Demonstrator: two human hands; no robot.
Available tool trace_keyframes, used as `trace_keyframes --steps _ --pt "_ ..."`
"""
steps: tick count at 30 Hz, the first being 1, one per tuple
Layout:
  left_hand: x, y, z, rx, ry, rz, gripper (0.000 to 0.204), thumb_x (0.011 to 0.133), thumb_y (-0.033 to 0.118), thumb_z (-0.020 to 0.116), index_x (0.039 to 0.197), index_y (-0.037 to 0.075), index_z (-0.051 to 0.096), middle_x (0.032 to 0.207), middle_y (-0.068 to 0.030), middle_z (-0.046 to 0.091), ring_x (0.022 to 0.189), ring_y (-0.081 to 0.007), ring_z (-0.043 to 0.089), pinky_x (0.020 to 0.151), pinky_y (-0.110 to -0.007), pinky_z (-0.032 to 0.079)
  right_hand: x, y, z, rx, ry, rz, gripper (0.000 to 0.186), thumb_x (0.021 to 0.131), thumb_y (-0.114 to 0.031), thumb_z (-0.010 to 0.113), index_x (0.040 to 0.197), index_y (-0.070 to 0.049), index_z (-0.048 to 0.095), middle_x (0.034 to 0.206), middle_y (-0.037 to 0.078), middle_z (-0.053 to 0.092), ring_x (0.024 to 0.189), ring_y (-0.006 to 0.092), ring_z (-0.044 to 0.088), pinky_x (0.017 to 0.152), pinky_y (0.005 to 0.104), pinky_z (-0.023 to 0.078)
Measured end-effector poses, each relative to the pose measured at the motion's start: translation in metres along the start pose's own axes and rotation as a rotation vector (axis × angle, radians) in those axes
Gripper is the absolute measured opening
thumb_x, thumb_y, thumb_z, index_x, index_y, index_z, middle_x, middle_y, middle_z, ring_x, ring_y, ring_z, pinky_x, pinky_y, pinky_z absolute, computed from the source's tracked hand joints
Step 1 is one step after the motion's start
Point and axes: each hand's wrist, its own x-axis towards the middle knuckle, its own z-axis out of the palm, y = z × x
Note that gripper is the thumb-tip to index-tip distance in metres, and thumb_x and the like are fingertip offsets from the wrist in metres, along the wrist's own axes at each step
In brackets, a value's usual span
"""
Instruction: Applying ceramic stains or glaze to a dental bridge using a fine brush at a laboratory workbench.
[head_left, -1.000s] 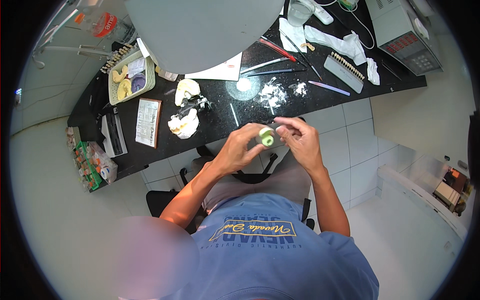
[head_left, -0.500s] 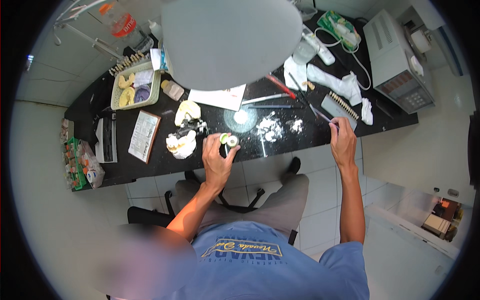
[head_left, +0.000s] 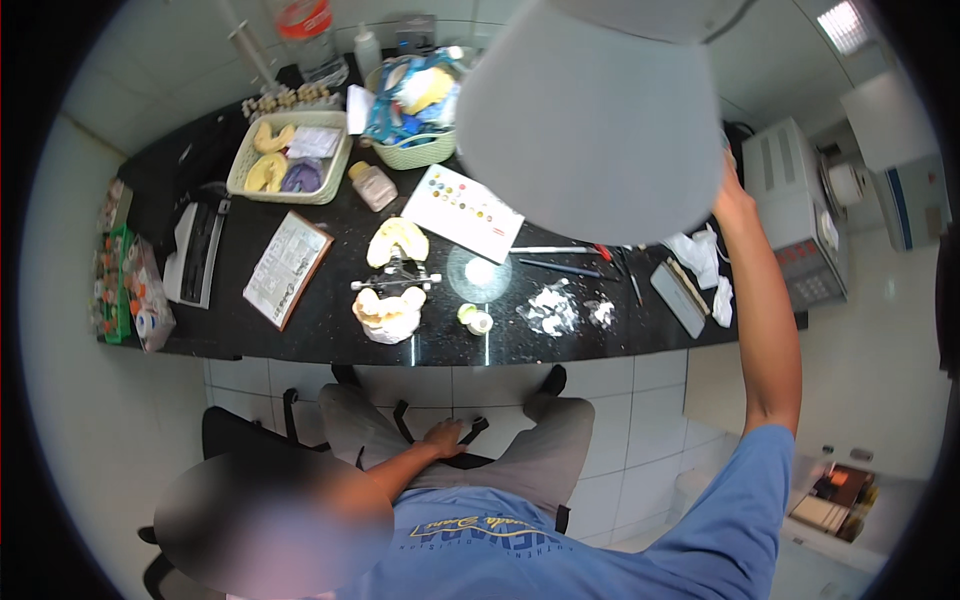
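Low over my lap, my left hand rests with fingers loosely apart and nothing visible in it. My right hand reaches up at the far side of the desk, behind the edge of a large grey lamp shade; its fingers are mostly hidden. Near the front edge sit small pale-green round containers, beside dental casts on a metal articulator. Right of them lie white powdery scraps, slim tools, a grey shade guide and crumpled white tissues.
The black desk also holds a basket of casts, a basket of supplies, a white dotted palette, a small bottle, a notebook and a bin of bottles. A grey appliance stands at right.
The green containers left my left hand for the desk, and that hand dropped to my lap. My right hand let the slim tool out of sight and rose behind the lamp. The view has shifted.
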Motion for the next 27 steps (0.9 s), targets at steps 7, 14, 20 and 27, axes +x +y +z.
trace_keyframes --steps 7,14,20,27 --pt "0.028 -0.08 0.094 0.099 -0.561 -0.189 0.067 0.068 0.036 0.074 0.126 0.012 0.049 0.124 -0.0134 0.054 0.118 -0.0306 0.049 0.092 -0.062 0.035 0.015 0.01 0.025 -0.006 0.033 -0.081 0.02 0.081 -0.016 0.056 0.092 -0.001 0.065 0.085 0.023 0.062 0.081 0.0397 0.058 0.071 0.044 0.047" --pt "0.023 -0.1 0.096 0.108 -0.557 -0.089 0.061 0.07 0.046 0.069 0.121 0.016 0.054 0.116 -0.0095 0.059 0.115 -0.0301 0.051 0.093 -0.058 0.033 0.008 0.027 0.025 -0.07 0.105 -0.07 0.023 0.082 -0.017 0.057 0.095 0.0 0.064 0.085 0.02 0.063 0.079 0.0359 0.059 0.07 0.0419 0.047" --pt "0.02 -0.099 0.067 0.066 -0.387 -0.045 0.062 0.07 0.048 0.071 0.12 0.015 0.055 0.115 -0.0107 0.059 0.114 -0.0293 0.052 0.094 -0.058 0.03 0.0 0.043 0.017 -0.129 0.217 -0.08 0.025 0.083 -0.018 0.057 0.098 0.001 0.064 0.085 0.018 0.064 0.078 0.0327 0.06 0.069 0.0401 0.047" --pt "0.045 -0.109 0.031 0.035 -0.16 0.017 0.062 0.071 0.052 0.067 0.118 0.013 0.056 0.115 -0.0126 0.059 0.113 -0.029 0.052 0.097 -0.048 0.033 -0.011 0.037 0.004 -0.229 0.456 -0.172 0.028 0.084 -0.019 0.058 0.102 0.001 0.063 0.085 0.016 0.065 0.076 0.0289 0.061 0.068 0.0381 0.047"
